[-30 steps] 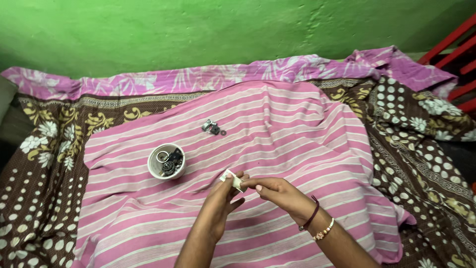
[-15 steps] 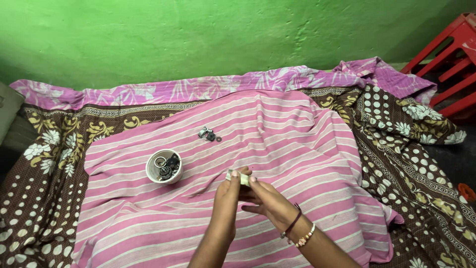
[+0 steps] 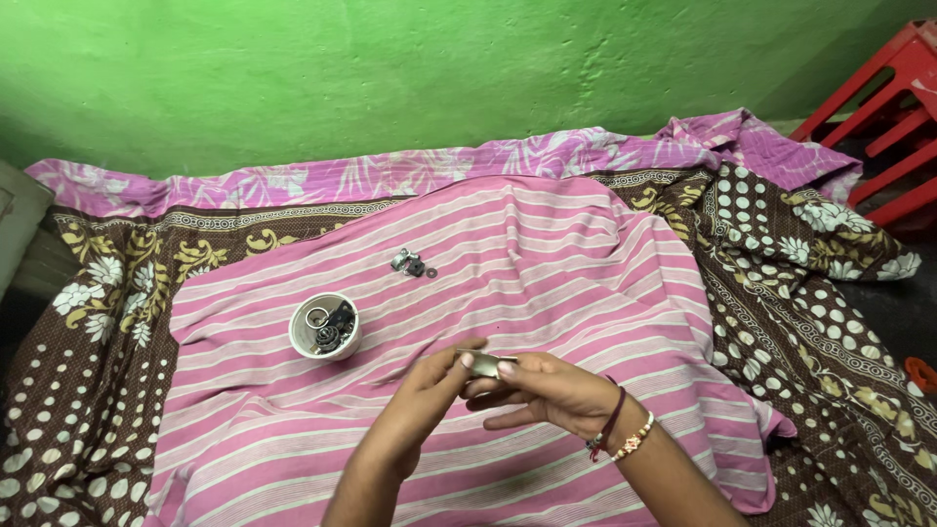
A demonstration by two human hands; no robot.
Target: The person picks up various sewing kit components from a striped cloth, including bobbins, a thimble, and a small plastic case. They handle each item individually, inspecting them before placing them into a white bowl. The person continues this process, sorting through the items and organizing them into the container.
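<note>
Both my hands meet over a pink striped cloth [image 3: 547, 254] and pinch one small flat metal piece [image 3: 485, 364] between their fingertips. My left hand [image 3: 429, 388] grips its left end. My right hand [image 3: 547, 390], with bracelets on the wrist, holds the right end. A small white bowl [image 3: 324, 327] with dark rings and metal bits stands on the cloth to the left of my hands. A little pile of small metal parts [image 3: 412, 263] lies on the cloth farther away.
The pink cloth lies over a brown floral and dotted bedspread [image 3: 810, 283]. A green wall [image 3: 390, 68] rises behind. A red plastic rack [image 3: 893, 107] stands at the far right, and an orange object [image 3: 919, 374] sits at the right edge.
My hands have stayed together on the small metal piece and turned it flatter. The camera has tilted, so the bowl and parts sit lower in view.
</note>
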